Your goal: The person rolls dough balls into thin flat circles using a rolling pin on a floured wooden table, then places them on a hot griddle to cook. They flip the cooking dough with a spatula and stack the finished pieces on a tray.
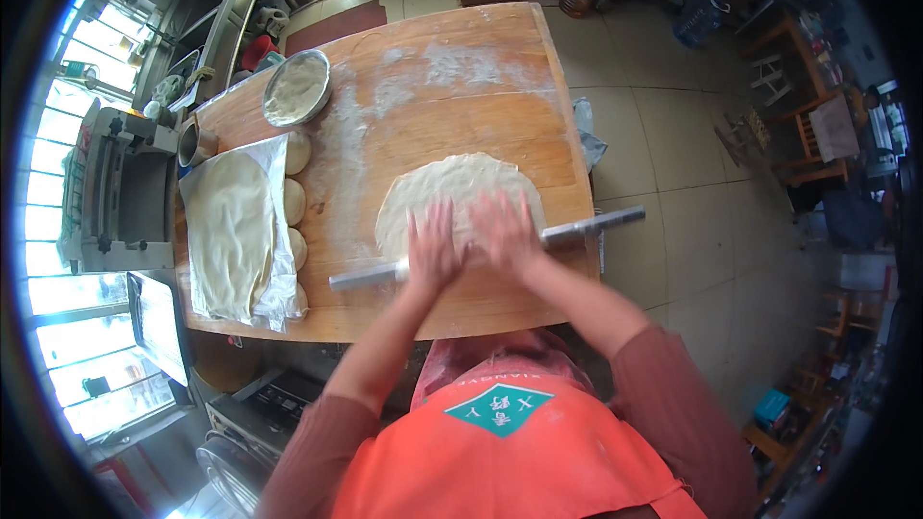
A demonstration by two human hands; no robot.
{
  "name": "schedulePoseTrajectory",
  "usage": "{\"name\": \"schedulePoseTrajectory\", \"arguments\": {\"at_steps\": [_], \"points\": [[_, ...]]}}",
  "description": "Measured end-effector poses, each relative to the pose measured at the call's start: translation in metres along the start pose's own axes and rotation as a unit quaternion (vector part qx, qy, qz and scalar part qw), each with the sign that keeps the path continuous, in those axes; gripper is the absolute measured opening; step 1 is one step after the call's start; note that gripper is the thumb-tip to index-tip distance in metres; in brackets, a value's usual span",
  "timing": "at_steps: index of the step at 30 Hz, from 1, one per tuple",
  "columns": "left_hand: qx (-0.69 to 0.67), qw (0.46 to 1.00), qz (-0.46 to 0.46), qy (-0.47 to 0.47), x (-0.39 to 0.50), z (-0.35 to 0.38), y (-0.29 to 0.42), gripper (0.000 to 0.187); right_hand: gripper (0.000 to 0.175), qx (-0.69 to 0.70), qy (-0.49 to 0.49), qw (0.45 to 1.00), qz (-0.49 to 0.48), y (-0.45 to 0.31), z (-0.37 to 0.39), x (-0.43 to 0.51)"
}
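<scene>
On the wooden table lies a broad, thin sheet of dough point(461, 176) with a roughly round far edge. My left hand point(435, 245) lies flat over its near part, fingers spread and pointing away from me. Beside it, my right hand point(501, 231) is also spread, blurred by motion. A long rolling pin point(609, 221) runs crosswise under my palms and wrists. Its grey ends stick out on both sides, the right one past the table's edge. My hands cover its middle, so I cannot tell whether dough is wrapped around it there.
Flattened dough sheets point(231, 231) lie on plastic film point(277, 231) at the left, beside several dough balls point(294, 202). Behind them stand a metal bowl of flour point(296, 90) and a metal cup point(196, 144). A grey machine point(130, 187) adjoins the wooden table point(461, 115), which is dusted with flour.
</scene>
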State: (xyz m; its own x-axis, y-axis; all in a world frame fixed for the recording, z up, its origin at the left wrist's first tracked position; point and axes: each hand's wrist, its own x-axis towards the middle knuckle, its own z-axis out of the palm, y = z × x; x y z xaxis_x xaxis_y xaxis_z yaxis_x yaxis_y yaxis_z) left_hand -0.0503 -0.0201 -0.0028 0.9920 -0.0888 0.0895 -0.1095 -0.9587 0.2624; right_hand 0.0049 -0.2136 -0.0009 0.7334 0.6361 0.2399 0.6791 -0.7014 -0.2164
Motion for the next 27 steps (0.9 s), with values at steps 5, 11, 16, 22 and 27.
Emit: {"name": "schedulePoseTrajectory", "arguments": {"at_steps": [5, 11, 16, 22, 27], "points": [[0.006, 0.999, -0.046, 0.029, 0.013, -0.025, -0.032, 0.081, 0.079, 0.011, -0.073, 0.996, 0.048, 0.014, -0.013, 0.015], [0.141, 0.989, 0.044, 0.016, -0.014, -0.006, -0.056, 0.087, 0.090, -0.079, -0.026, 0.996, 0.029, 0.012, 0.011, -0.007], [-0.072, 0.993, -0.087, 0.016, 0.176, -0.016, -0.152, 0.062, 0.078, -0.074, -0.032, 0.981, 0.176, 0.096, 0.019, 0.190], [-0.042, 0.979, -0.189, -0.065, 0.089, -0.061, -0.223, 0.064, 0.097, -0.040, -0.104, 0.940, 0.323, 0.065, 0.025, 0.263], [-0.059, 0.982, -0.168, 0.058, -0.118, -0.052, -0.125, 0.071, 0.088, -0.051, -0.075, 0.989, 0.115, -0.017, 0.051, 0.222]]}}
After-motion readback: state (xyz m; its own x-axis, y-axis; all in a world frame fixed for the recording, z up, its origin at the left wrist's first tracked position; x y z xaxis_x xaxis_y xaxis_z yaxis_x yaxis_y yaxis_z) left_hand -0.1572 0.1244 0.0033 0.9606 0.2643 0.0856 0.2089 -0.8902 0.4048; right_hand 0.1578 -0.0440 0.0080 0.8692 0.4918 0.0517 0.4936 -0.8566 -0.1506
